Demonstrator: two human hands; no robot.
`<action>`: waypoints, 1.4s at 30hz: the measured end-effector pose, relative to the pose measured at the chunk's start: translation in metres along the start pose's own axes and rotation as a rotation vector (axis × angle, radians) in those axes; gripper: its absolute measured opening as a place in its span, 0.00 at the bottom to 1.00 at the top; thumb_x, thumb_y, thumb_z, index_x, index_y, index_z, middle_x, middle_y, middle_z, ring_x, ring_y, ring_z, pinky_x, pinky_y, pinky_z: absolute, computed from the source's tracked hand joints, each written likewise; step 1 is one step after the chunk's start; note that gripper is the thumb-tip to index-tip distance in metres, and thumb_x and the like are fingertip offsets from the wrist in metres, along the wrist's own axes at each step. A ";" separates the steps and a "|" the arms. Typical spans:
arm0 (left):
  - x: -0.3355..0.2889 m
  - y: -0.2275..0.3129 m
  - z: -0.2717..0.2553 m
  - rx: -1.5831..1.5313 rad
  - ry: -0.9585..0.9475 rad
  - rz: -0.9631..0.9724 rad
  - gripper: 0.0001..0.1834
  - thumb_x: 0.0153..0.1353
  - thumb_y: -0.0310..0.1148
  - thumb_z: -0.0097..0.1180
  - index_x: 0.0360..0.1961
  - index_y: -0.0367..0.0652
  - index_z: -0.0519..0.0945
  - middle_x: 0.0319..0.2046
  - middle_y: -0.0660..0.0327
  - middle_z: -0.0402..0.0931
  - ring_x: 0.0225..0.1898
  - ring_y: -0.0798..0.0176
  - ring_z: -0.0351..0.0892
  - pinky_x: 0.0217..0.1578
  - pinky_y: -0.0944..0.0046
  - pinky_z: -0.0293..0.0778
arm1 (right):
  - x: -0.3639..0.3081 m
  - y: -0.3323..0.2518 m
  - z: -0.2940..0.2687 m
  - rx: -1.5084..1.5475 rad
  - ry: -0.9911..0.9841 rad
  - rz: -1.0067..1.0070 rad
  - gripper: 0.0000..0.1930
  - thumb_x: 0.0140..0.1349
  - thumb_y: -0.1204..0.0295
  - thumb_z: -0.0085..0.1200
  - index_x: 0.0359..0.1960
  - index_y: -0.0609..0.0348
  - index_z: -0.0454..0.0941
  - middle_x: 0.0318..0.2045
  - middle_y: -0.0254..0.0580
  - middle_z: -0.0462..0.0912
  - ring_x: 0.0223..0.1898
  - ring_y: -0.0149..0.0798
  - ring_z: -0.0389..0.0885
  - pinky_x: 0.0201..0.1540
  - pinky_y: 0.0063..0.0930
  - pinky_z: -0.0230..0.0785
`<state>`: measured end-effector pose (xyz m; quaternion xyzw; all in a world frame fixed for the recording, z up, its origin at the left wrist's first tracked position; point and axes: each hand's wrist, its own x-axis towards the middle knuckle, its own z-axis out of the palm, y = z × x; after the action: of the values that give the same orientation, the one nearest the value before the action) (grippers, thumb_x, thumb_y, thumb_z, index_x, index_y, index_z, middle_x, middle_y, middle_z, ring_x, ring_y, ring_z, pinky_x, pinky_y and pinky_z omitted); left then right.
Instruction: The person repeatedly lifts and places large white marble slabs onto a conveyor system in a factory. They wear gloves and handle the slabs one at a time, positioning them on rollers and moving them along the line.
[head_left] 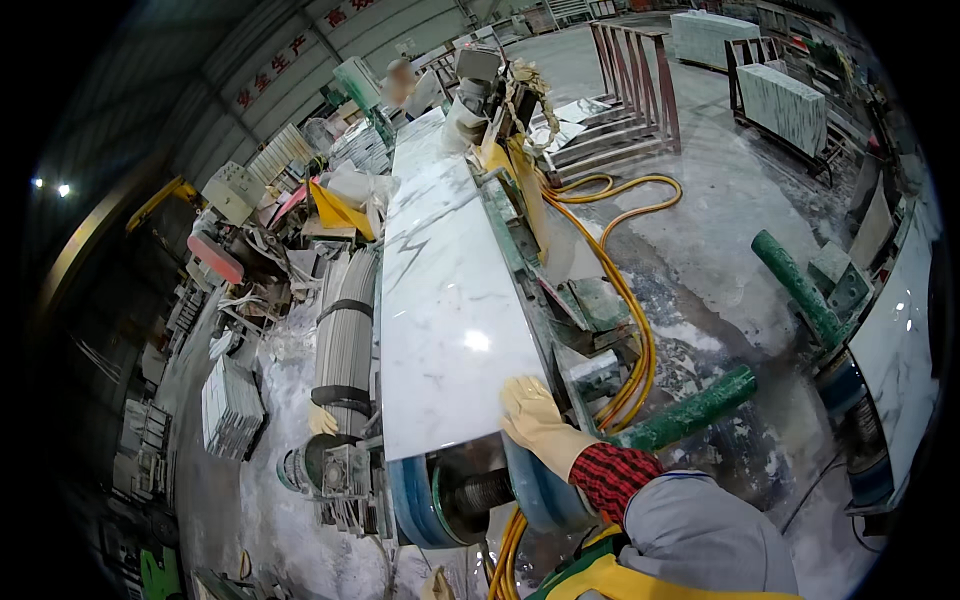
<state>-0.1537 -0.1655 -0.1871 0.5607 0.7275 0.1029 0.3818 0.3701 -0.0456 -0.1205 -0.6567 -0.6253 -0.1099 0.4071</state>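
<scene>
My right hand (535, 415), in a cream rubber glove, lies on the near right corner of a long polished white stone slab (455, 300) with grey veins. Its fingers are stretched out flat and grip nothing. A red-and-black checked cuff shows at the wrist. The slab rests on a conveyor, above blue wheels (540, 490) on a dark threaded shaft. My left hand does not show clearly; a small beige thing (437, 585) at the lower edge is too cut off to make out. Left of the slab, a pale glove (322, 420) sits by the conveyor's motor.
A ribbed grey roller (345, 330) runs along the slab's left side. Orange hoses (635, 330) loop over the floor to the right, near a green roller (690, 410). Another slab (895, 350) stands far right. Stacked tiles (232, 408) lie left; a person (415, 90) is beyond the far end.
</scene>
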 end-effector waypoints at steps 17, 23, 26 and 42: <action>0.175 0.176 -0.035 0.530 0.425 0.977 0.28 0.83 0.32 0.59 0.80 0.37 0.74 0.75 0.38 0.75 0.75 0.32 0.74 0.74 0.36 0.71 | -0.006 -0.014 -0.002 0.039 -0.065 -0.027 0.21 0.66 0.62 0.62 0.56 0.61 0.81 0.50 0.52 0.83 0.57 0.57 0.80 0.67 0.52 0.71; 0.212 0.244 -0.031 0.620 0.319 1.013 0.34 0.77 0.43 0.62 0.79 0.41 0.75 0.76 0.34 0.72 0.78 0.29 0.69 0.78 0.28 0.59 | 0.004 -0.025 -0.038 -0.115 -0.032 -0.012 0.19 0.67 0.62 0.63 0.56 0.58 0.82 0.53 0.48 0.83 0.59 0.55 0.80 0.69 0.52 0.70; 0.219 0.260 -0.036 0.570 0.248 1.104 0.33 0.75 0.43 0.62 0.77 0.40 0.76 0.76 0.34 0.72 0.78 0.28 0.68 0.78 0.28 0.58 | -0.002 -0.030 -0.032 -0.238 -0.064 0.065 0.21 0.67 0.62 0.63 0.59 0.57 0.82 0.61 0.48 0.82 0.64 0.54 0.79 0.73 0.52 0.66; 0.194 0.279 -0.065 0.329 0.364 1.249 0.22 0.68 0.38 0.63 0.61 0.43 0.82 0.56 0.43 0.80 0.59 0.34 0.77 0.62 0.36 0.71 | 0.002 -0.040 -0.023 -0.231 -0.132 -0.005 0.25 0.64 0.65 0.66 0.61 0.63 0.84 0.62 0.58 0.86 0.66 0.64 0.81 0.74 0.59 0.70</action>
<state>-0.0074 0.1235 -0.0662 0.9009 0.3256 0.2851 0.0314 0.3425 -0.0640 -0.0879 -0.7034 -0.6356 -0.1386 0.2863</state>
